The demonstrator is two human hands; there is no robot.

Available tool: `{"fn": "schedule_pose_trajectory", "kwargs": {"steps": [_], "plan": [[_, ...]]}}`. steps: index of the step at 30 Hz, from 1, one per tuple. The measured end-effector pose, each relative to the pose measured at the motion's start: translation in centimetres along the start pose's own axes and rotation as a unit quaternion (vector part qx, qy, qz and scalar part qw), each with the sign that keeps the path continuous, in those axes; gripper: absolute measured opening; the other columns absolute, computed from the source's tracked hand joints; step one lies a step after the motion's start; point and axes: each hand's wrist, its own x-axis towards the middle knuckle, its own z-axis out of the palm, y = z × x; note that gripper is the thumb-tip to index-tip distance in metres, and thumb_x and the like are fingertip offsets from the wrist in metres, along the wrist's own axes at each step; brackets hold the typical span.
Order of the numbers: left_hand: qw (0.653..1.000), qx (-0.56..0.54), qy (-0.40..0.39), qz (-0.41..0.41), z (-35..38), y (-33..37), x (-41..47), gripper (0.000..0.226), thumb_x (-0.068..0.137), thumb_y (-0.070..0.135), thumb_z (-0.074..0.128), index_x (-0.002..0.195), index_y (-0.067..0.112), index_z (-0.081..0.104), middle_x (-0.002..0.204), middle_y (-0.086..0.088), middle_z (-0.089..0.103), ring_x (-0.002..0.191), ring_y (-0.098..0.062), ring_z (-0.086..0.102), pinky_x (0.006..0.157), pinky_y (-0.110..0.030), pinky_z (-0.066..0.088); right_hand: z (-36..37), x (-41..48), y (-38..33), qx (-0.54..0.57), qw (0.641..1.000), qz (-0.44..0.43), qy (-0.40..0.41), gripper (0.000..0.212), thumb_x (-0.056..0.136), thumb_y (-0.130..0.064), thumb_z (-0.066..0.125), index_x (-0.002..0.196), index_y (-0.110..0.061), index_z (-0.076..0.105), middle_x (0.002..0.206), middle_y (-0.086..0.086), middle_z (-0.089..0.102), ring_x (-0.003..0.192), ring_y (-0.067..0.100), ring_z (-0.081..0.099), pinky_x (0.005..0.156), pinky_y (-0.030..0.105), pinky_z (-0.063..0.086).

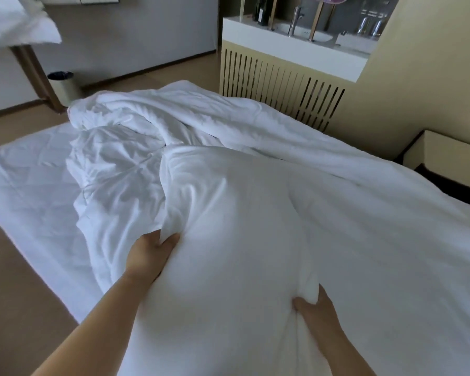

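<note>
A thick white duvet (228, 202) lies rumpled across a bed, bunched toward the far left and raised in a hump in front of me. My left hand (149, 256) grips a fold at the hump's left side, thumb on top and fingers buried in the cloth. My right hand (315, 310) pinches another fold lower right, its fingertips hidden in the fabric. Under the duvet a white quilted mattress sheet (30, 183) shows on the left.
Tan floor (14, 294) runs along the bed's left side. A small bin (63, 86) stands by a door frame at the far left. A slatted cabinet with a washbasin counter (282, 74) stands beyond the bed. A dark-edged bedside unit (451, 158) sits at right.
</note>
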Motion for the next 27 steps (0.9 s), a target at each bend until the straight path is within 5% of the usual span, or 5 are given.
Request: {"fn": "schedule_pose_trajectory", "kwargs": {"steps": [6,10,14,20,27], "plan": [[0.994,-0.028,0.110,-0.008,-3.0,-2.3,-10.4,0.045,0.087,0.035,0.059,0.069,-0.006,0.054,0.063,-0.012,0.055,0.063,-0.028,0.048,0.056,-0.033,0.033,-2.2,-5.3,3.0,-0.024,0.989,-0.139,0.034,0.072,0.082,-0.005,0.057,0.142,-0.031,0.028,0.142,-0.001,0.044,0.119,0.026,0.050,0.090,0.029,0.038],[0.983,-0.020,0.184,-0.015,-5.6,-4.3,-17.6,0.036,0.090,0.026,0.056,0.062,0.003,0.055,0.061,-0.008,0.056,0.066,-0.030,0.051,0.059,-0.032,0.034,-1.7,-9.1,4.1,-0.015,0.985,-0.173,0.012,0.077,0.076,-0.028,0.048,0.146,-0.032,0.017,0.135,0.010,0.050,0.102,0.031,0.056,0.079,0.030,0.035],[0.960,0.003,0.278,-0.044,-9.7,-6.8,-24.2,0.046,0.090,0.027,0.055,0.050,0.011,0.042,0.053,-0.004,0.047,0.058,-0.025,0.044,0.055,-0.032,0.030,1.4,-12.6,4.5,-0.026,0.978,-0.199,-0.055,0.067,0.084,-0.020,0.049,0.145,-0.024,0.023,0.141,0.014,0.044,0.120,0.034,0.049,0.095,0.035,0.035],[0.884,0.005,0.451,-0.126,-17.2,-11.3,-33.5,0.042,0.091,0.034,0.053,0.063,0.003,0.050,0.060,-0.010,0.049,0.067,-0.026,0.049,0.057,-0.033,0.031,8.7,-19.3,2.2,-0.058,0.932,-0.298,-0.198,0.053,0.081,-0.015,0.053,0.134,-0.013,0.047,0.135,0.013,0.052,0.121,0.034,0.048,0.097,0.037,0.033],[0.743,0.027,0.647,-0.171,-27.7,-15.6,-44.0,0.053,0.084,0.049,0.051,0.057,0.006,0.037,0.054,-0.005,0.036,0.062,-0.023,0.038,0.055,-0.034,0.026,19.5,-32.1,0.7,-0.062,0.848,-0.390,-0.352,0.083,0.059,-0.026,0.032,0.141,-0.024,0.023,0.133,0.008,0.051,0.110,0.032,0.052,0.080,0.032,0.030]]}}
